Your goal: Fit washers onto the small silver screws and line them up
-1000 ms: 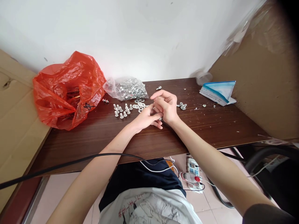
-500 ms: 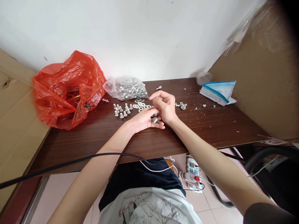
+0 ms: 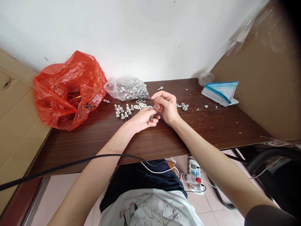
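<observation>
Below the worktop's (image 3: 89,138) front edge, a bottle with a red cap (image 3: 191,179) lies against a power strip (image 3: 194,168), and a black cable (image 3: 70,160) crosses over the left forearm. Just above the worktop, the left hand (image 3: 145,119) has its grip closed on a small metal piece (image 3: 151,119), partly hidden by the fingers. Close on its right, the right hand (image 3: 166,106) has its fingers curled; whether its grip is clamped on anything cannot be told.

Beyond the left wrist, a cluster of bolts (image 3: 126,115) stands upright, heads down, beside loose flat washers (image 3: 143,105) that the left hand partly covers. Past the right hand lie more bolts fitted with washers (image 3: 185,107). Farther back, one bolt (image 3: 160,88) lies apart, right of a clear bag of metal hardware (image 3: 131,89). A red plastic bag (image 3: 70,91) slumps at far left; a blue-edged pouch (image 3: 221,92) and a clear round container (image 3: 205,78) sit at far right, before the white wall (image 3: 141,31).
</observation>
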The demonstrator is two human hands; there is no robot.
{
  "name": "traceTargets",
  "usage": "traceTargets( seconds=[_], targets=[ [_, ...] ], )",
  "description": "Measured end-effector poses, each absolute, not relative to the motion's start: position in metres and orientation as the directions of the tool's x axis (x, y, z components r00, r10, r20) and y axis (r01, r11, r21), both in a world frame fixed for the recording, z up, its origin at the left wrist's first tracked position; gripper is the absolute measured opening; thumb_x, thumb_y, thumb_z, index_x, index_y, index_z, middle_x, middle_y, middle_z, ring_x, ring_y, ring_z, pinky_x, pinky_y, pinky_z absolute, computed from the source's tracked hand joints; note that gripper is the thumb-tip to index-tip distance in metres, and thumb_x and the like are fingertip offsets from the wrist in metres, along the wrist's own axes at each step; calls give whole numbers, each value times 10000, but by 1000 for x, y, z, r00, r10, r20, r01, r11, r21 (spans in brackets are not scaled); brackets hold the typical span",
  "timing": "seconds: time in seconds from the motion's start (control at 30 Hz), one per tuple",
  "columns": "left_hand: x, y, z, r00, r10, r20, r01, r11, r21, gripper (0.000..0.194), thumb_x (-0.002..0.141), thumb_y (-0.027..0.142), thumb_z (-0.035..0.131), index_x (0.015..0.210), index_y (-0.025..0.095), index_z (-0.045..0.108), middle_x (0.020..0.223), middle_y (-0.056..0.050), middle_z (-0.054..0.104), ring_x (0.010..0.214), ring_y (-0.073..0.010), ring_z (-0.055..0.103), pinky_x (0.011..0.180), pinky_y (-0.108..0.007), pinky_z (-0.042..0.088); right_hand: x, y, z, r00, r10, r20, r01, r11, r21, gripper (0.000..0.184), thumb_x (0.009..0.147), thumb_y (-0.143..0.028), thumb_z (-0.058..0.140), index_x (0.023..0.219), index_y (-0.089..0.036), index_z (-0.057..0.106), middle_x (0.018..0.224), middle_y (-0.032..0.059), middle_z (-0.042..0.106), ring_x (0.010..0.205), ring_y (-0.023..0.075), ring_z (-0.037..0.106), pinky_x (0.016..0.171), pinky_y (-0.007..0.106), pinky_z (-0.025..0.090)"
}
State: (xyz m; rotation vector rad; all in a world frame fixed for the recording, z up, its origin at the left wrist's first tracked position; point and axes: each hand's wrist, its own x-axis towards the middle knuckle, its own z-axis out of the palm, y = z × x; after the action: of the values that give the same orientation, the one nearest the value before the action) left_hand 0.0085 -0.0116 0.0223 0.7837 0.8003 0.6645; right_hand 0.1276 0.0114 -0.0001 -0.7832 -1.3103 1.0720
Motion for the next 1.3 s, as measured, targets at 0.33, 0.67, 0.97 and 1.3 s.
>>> traceTargets(
  seconds=[0.33,0.67,0.97,1.3],
  targets=[
    [-1,0,21,336,893,-300,-395,422,816,153,934,157,470,804,105,531,685,-83,611,440,-26,402,395,-140,210,133,18,1,18,862,507,229,490,-841,84,785,-216,581,811,-195,658,843,27,621,679,136,562,651,305,473],
    [-4,0,27,273,906,-323,-396,411,821,264,981,290,391,790,134,486,593,-21,538,399,-32,366,367,-140,178,131,19,-3,-174,867,466,320,498,-806,157,844,-320,612,849,-185,691,808,30,653,708,149,572,681,307,458],
    [-3,-2,25,230,945,-233,-151,272,950,461,954,486,420,689,123,522,558,-41,548,366,-17,312,369,-150,114,131,18,-1,-106,848,520,235,529,-815,322,840,-476,634,699,-187,631,796,32,608,718,147,555,646,296,441],
    [-3,-3,24,192,963,-191,-107,214,971,545,931,536,426,543,158,370,459,12,406,360,-22,299,375,-156,122,129,16,1,-235,902,363,-6,372,-928,384,761,-552,696,836,-180,640,677,18,677,620,144,609,589,287,481]
  ],
)
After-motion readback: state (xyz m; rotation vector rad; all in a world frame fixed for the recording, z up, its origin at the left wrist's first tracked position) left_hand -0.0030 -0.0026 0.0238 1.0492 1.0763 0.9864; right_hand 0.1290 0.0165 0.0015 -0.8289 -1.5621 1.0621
